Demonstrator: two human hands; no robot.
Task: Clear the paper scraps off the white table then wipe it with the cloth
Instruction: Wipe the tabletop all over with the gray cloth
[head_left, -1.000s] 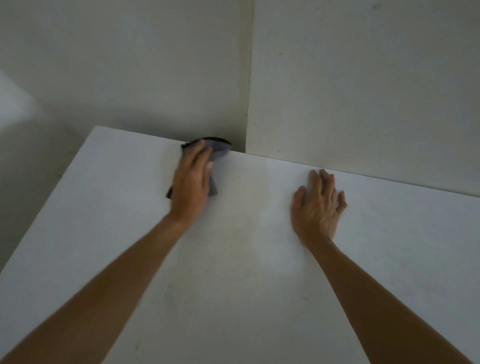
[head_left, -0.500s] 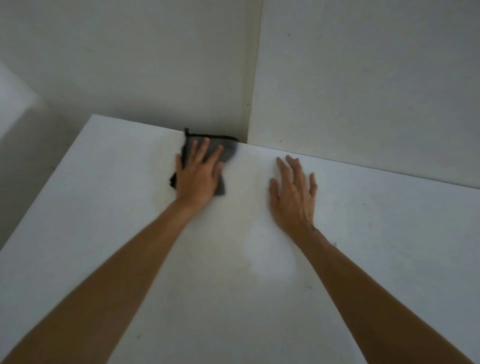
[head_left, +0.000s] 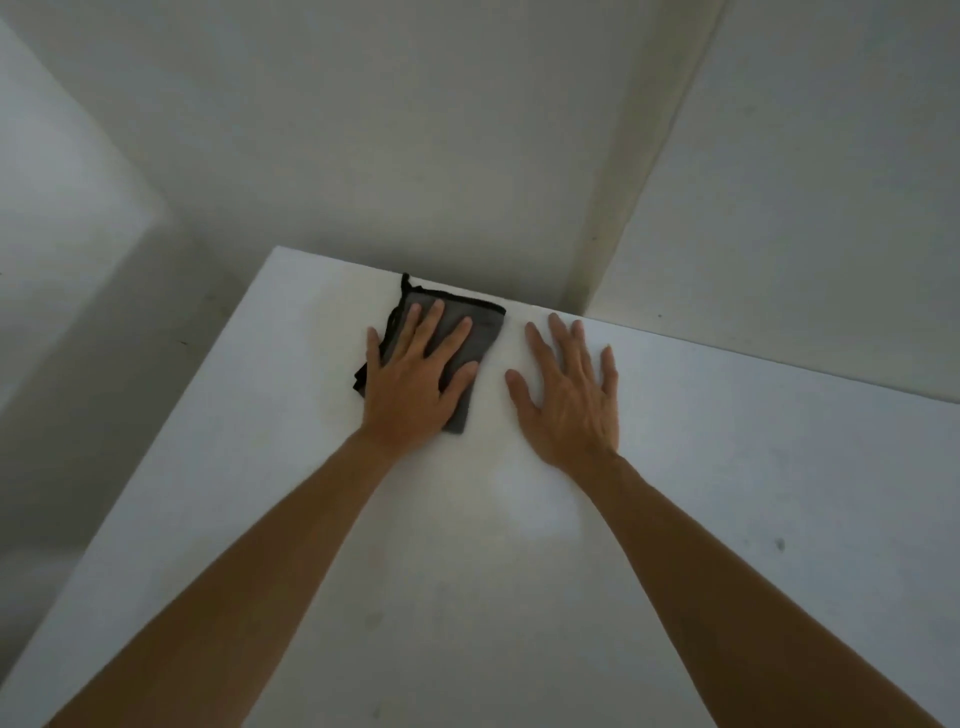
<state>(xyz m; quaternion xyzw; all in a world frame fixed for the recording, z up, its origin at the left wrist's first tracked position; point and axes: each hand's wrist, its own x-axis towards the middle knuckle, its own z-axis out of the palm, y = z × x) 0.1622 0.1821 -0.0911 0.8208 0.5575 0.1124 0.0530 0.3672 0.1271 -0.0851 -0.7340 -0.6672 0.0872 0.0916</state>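
Observation:
A folded dark grey cloth (head_left: 480, 325) with black trim lies near the far edge of the white table (head_left: 753, 519). My left hand (head_left: 415, 379) lies flat on the cloth with its fingers spread and straight, pressing it to the tabletop. My right hand (head_left: 569, 392) rests palm down on the bare table just right of the cloth, fingers spread, holding nothing. No paper scraps show on the table.
The table's far edge meets a pale wall (head_left: 415, 130), with a wall corner (head_left: 613, 234) just behind the cloth. The table's left edge (head_left: 171, 421) drops off to a dim floor. A small dark speck (head_left: 779, 544) sits on the tabletop at the right.
My left hand has spread flat on the cloth and slid it a little right along the far edge. My right hand has moved left, closer to the cloth.

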